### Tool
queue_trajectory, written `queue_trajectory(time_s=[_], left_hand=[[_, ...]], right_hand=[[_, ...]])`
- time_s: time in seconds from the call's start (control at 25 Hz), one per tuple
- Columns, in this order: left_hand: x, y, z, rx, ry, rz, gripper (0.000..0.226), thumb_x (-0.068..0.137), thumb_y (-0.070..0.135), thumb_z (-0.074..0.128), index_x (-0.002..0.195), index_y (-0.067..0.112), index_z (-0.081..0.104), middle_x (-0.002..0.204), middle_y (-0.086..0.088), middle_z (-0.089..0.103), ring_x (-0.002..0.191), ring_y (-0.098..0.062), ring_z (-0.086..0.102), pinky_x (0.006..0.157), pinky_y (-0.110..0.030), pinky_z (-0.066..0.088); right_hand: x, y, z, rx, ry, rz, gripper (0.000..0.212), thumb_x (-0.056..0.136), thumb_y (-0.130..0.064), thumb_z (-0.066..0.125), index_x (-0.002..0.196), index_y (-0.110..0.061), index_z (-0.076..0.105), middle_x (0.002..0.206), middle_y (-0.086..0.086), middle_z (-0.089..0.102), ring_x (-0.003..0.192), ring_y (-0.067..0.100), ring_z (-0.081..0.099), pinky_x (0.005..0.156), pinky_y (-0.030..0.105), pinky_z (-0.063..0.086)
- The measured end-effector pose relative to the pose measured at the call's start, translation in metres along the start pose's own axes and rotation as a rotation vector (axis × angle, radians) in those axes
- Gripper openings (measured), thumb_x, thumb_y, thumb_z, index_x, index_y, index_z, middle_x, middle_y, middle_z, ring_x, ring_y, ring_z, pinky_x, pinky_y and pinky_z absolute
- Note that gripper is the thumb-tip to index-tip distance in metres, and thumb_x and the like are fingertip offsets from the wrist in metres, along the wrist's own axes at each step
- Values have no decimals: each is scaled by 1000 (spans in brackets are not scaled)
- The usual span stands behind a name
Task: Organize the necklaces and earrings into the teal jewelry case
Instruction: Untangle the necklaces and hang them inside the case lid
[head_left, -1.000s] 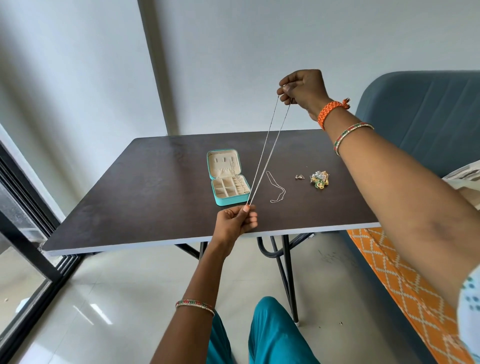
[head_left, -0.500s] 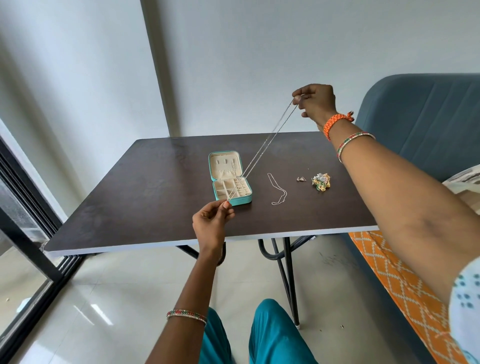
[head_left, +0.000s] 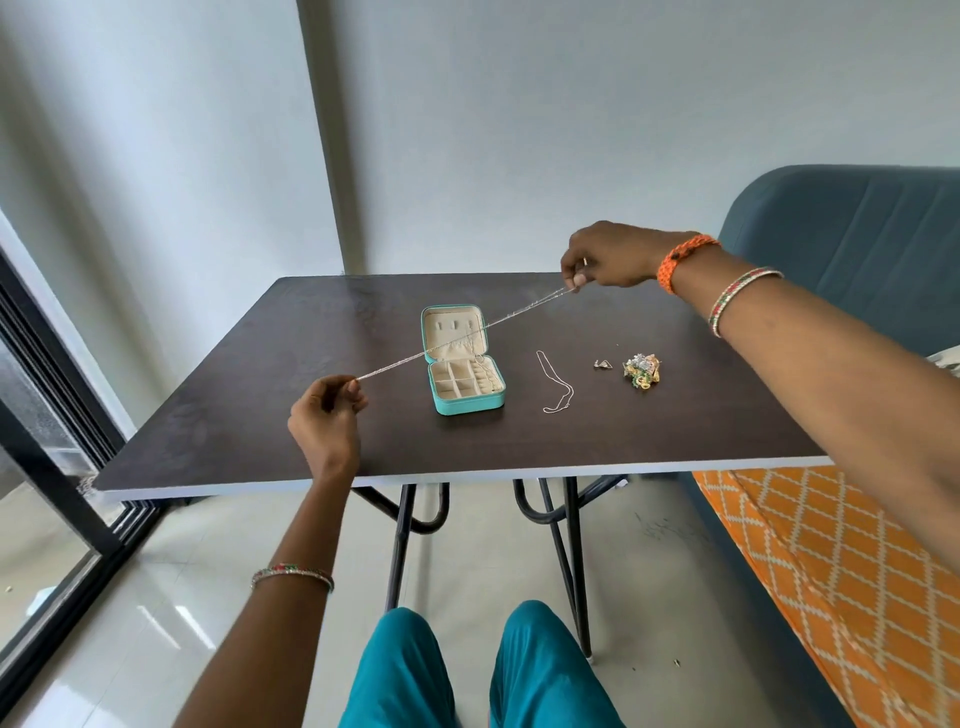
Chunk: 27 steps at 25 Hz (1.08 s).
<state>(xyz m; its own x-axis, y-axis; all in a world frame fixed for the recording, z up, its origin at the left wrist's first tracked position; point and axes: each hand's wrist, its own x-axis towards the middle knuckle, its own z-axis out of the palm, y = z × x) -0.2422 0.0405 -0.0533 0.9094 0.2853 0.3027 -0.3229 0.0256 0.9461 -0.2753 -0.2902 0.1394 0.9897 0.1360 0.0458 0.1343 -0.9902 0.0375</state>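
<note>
A thin silver necklace (head_left: 462, 338) is stretched taut above the table, passing over the open teal jewelry case (head_left: 467, 408). My left hand (head_left: 324, 415) pinches its near end to the left of the case. My right hand (head_left: 605, 257) pinches the far end, behind and to the right of the case. The case has a cream lining, small compartments and its lid standing up. A second silver necklace (head_left: 556, 382) lies on the table right of the case. Further right lie a small earring (head_left: 602, 365) and a pile of gold and green earrings (head_left: 642, 370).
The dark table (head_left: 311, 332) stands on black metal legs over a pale tiled floor. A blue sofa (head_left: 852, 239) with an orange patterned cover (head_left: 831, 561) is at the right. A black-framed glass door (head_left: 47, 467) is at the left.
Both hands lowered the necklace from a steep hang to a nearly level line over the case. My left hand moved left and forward; my right hand came down to the table's far side.
</note>
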Motion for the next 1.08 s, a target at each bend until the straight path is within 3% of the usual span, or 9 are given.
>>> queue_trajectory(time_s=[0.08, 0.2, 0.32, 0.36, 0.44, 0.64, 0.84, 0.96, 1.08], left_hand=[[0, 10, -2, 100, -65, 126, 9, 87, 1, 62, 90, 0, 70, 73, -8, 65, 55, 0, 60, 65, -20, 56], [-16, 17, -1, 330, -275, 513, 13, 87, 11, 63, 94, 5, 73, 80, -2, 69, 66, -14, 65, 67, -28, 54], [-46, 7, 7, 553, -586, 849, 23, 91, 25, 55, 94, 8, 71, 83, -6, 69, 70, -22, 64, 57, -29, 52], [-55, 4, 12, 606, -661, 916, 25, 91, 26, 52, 94, 8, 69, 83, -6, 67, 72, -24, 62, 55, -29, 51], [-72, -1, 29, 690, -774, 995, 16, 90, 21, 55, 93, 9, 66, 84, -6, 64, 75, -25, 59, 51, -31, 50], [-93, -1, 69, 892, -900, 852, 4, 89, 6, 55, 91, 9, 58, 96, -8, 55, 93, -26, 51, 56, -37, 45], [-91, -4, 93, 938, -754, 587, 22, 95, 23, 52, 87, 8, 66, 87, -6, 60, 85, -23, 53, 58, -34, 43], [-92, -5, 100, 1024, -709, 730, 13, 75, 19, 77, 70, 14, 66, 69, -1, 58, 68, -20, 56, 42, -27, 37], [-94, -8, 104, 1172, -736, 813, 27, 54, 8, 85, 75, 13, 68, 72, -1, 59, 68, -19, 57, 45, -25, 42]], right_hand=[[5, 6, 11, -68, 56, 109, 15, 91, -8, 52, 91, -8, 68, 102, 12, 63, 96, 30, 59, 78, 34, 46], [11, 19, 29, 16, 158, 276, 33, 95, -22, 43, 90, 3, 63, 117, 23, 60, 100, 40, 58, 89, 42, 49], [20, 30, 46, 243, 310, 354, 47, 97, -26, 45, 56, -3, 50, 90, 24, 65, 85, 35, 56, 81, 34, 46], [24, 34, 51, 323, 377, 378, 46, 96, -22, 48, 55, -2, 53, 80, 22, 65, 87, 34, 55, 81, 33, 46], [36, 40, 60, 413, 461, 416, 29, 91, -13, 54, 72, 4, 69, 90, 20, 70, 106, 34, 56, 91, 34, 47], [77, 42, 89, 436, 504, 486, 18, 83, 2, 57, 95, -1, 70, 111, 14, 63, 114, 28, 51, 89, 26, 45], [130, 52, 129, 374, 349, 450, 24, 82, 7, 52, 96, -1, 70, 113, 17, 63, 100, 30, 63, 86, 27, 51], [156, 49, 149, 363, 286, 368, 23, 82, 11, 53, 94, 4, 71, 104, 18, 69, 101, 27, 64, 87, 28, 50], [179, 45, 170, 313, 220, 290, 24, 80, 12, 55, 93, 3, 73, 100, 17, 71, 100, 25, 64, 89, 25, 49]])
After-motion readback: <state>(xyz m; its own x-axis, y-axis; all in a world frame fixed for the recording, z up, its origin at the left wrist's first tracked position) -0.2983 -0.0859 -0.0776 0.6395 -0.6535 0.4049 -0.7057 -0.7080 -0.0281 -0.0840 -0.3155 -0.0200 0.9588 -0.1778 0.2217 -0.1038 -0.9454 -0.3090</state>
